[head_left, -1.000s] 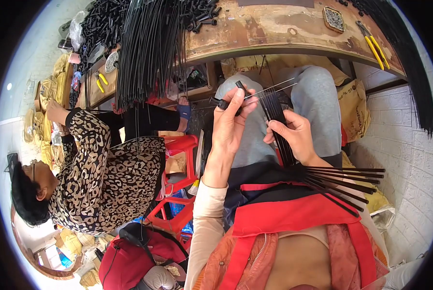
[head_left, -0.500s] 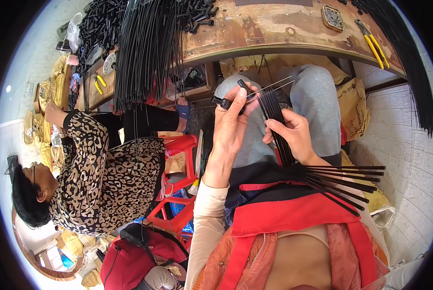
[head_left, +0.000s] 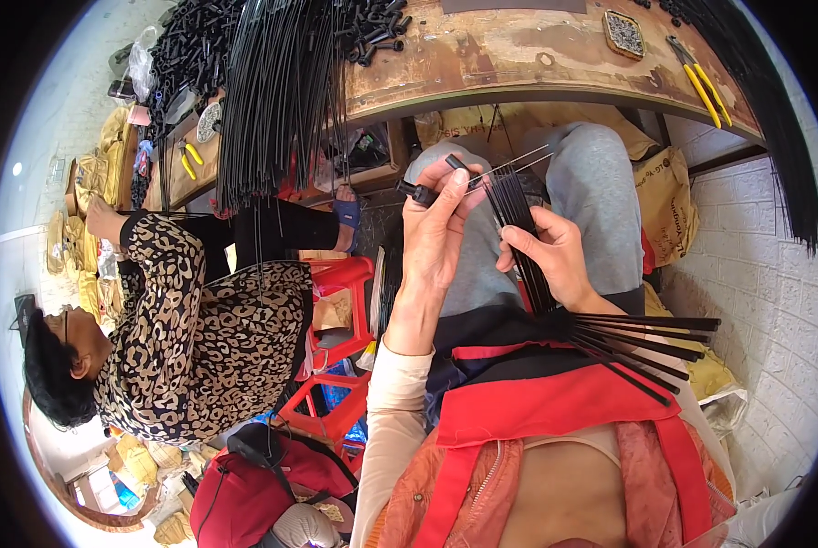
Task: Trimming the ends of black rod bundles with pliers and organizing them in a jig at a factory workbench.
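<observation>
Head view. The right hand (head_left: 560,260) has its grip closed round a bundle of black rods (head_left: 535,279), thumb across the top, fingers curled beneath. The rods lie over the grey trousers (head_left: 601,196), on the person's side of the near edge of the tabletop (head_left: 482,73). The left hand (head_left: 432,233) stands upright just beside their far ends; its grip pinches two thin wires (head_left: 528,156) at the thumb tip, with black fittings (head_left: 417,193) also caught among the fingers.

Key relation: from the left grip, the rods lie to the right and slightly toward the body; the right hand is nearer, being wrapped about them. The wires point rightward and away from the person, crossing the rods' far ends. The rods' long axis slopes from those ends, toward the tabletop's near edge, back to the red apron (head_left: 537,402). Black stems (head_left: 674,321) fan rightward past the right wrist; whether they continue the bundle is hard to tell, the junction being dark.

On the tabletop, pliers (head_left: 701,87) lie by the right end of the near edge, a tray (head_left: 623,35) just beyond.
</observation>
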Tool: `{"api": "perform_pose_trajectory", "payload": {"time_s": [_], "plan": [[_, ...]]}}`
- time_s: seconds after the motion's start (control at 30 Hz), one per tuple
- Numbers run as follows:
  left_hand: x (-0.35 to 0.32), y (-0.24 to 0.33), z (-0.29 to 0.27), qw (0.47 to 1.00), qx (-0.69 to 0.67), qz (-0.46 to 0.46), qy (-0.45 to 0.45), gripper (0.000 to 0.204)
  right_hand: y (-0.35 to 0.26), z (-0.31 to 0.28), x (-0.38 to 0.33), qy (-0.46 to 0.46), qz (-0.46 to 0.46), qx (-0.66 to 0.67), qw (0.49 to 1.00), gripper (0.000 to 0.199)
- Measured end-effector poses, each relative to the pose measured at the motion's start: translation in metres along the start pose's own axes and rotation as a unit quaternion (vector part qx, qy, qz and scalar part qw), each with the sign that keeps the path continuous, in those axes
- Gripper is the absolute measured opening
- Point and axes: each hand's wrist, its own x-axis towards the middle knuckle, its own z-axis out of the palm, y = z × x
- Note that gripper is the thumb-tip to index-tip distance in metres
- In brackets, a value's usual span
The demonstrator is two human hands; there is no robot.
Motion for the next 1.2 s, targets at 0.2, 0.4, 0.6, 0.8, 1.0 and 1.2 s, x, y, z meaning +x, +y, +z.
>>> {"api": "perform_pose_trajectory", "payload": {"time_s": [0.2, 0.4, 0.6, 0.8, 1.0, 1.2], "plan": [[-0.002, 0.002, 0.001, 1.000, -0.013, -0.013, 0.019, 0.018, 0.000, 0.001, -0.001, 0.003, 0.004, 0.005, 1.000, 0.013], [-0.004, 0.000, 0.000, 0.999, 0.001, -0.013, 0.037, 0.016, -0.001, 0.002, -0.001, 0.002, -0.001, 0.003, 1.000, 0.018], [-0.006, 0.002, 0.000, 0.999, -0.001, -0.013, 0.029, 0.015, -0.002, 0.004, -0.001, -0.003, 0.002, -0.006, 1.000, 0.017], [-0.005, -0.001, -0.003, 0.999, -0.015, -0.023, 0.015, 0.013, 0.000, 0.004, -0.001, -0.010, -0.001, -0.008, 1.000, 0.017], [-0.004, 0.001, -0.008, 0.999, -0.014, -0.030, 0.016, 0.013, 0.001, 0.005, 0.000, -0.015, -0.004, -0.013, 1.000, 0.017], [-0.012, 0.008, -0.001, 0.999, -0.003, -0.037, -0.002, 0.021, 0.000, 0.008, -0.001, -0.003, 0.000, -0.008, 1.000, 0.016]]}}
